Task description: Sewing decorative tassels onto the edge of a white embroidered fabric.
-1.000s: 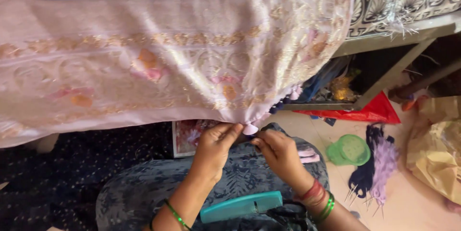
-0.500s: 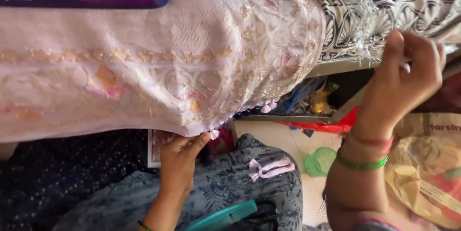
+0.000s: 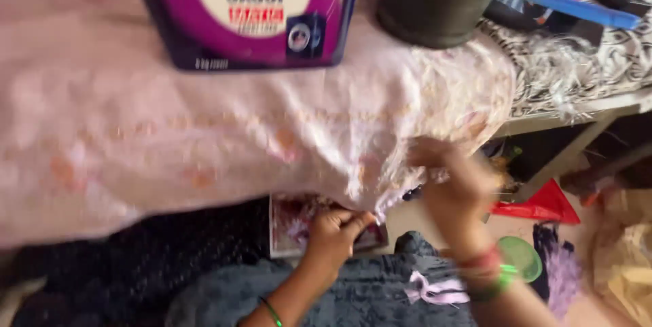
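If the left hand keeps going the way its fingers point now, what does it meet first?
The left hand already pinches the hem of the pink embroidered cloth; going on up and right, it would probably meet more of that fabric. Depth is unclear.

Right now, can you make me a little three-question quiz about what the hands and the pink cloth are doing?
1. True or false: the left hand pinches the pink cloth at its lower edge.
2. What stands on the cloth by the purple box? A) dark round pot B) a shoe
3. Fill in: the right hand is blurred and wears ___ at the wrist.

Key: 1 true; 2 A; 3 bangles
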